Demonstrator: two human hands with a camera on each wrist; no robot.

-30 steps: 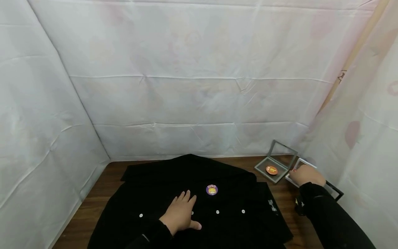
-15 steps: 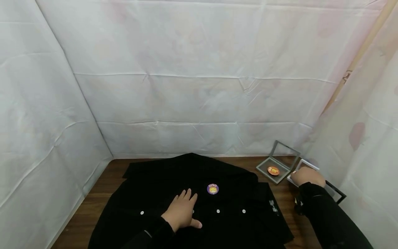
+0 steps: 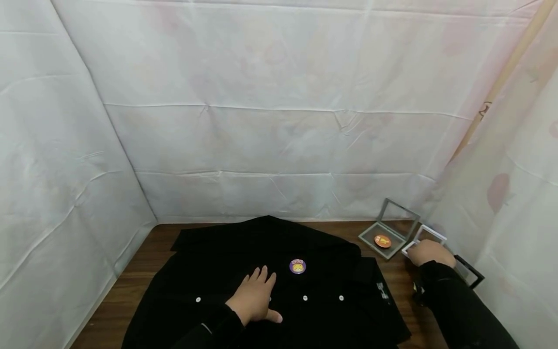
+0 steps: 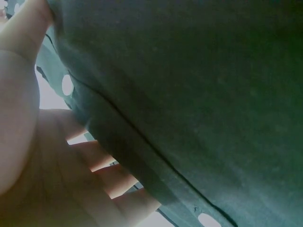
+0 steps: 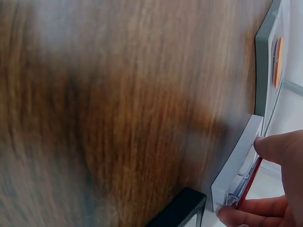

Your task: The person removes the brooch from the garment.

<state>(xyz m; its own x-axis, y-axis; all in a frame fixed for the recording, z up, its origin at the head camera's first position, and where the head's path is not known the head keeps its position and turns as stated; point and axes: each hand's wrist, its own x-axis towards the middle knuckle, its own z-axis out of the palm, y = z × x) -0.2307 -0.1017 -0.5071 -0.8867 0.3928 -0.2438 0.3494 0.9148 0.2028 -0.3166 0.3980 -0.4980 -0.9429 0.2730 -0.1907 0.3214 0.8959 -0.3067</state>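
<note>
almost nothing has shifted: my left hand (image 3: 255, 300) still presses flat, fingers straight, on the black jacket (image 3: 218, 271), while my right hand (image 3: 429, 253) keeps pinching the white case (image 5: 235, 177) at the far right; work looks paused.

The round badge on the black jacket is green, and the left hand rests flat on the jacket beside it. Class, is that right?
Not quite. The badge is purple with a yellow picture, as the head view shows. The left hand does rest flat on the black jacket beside it.
</note>
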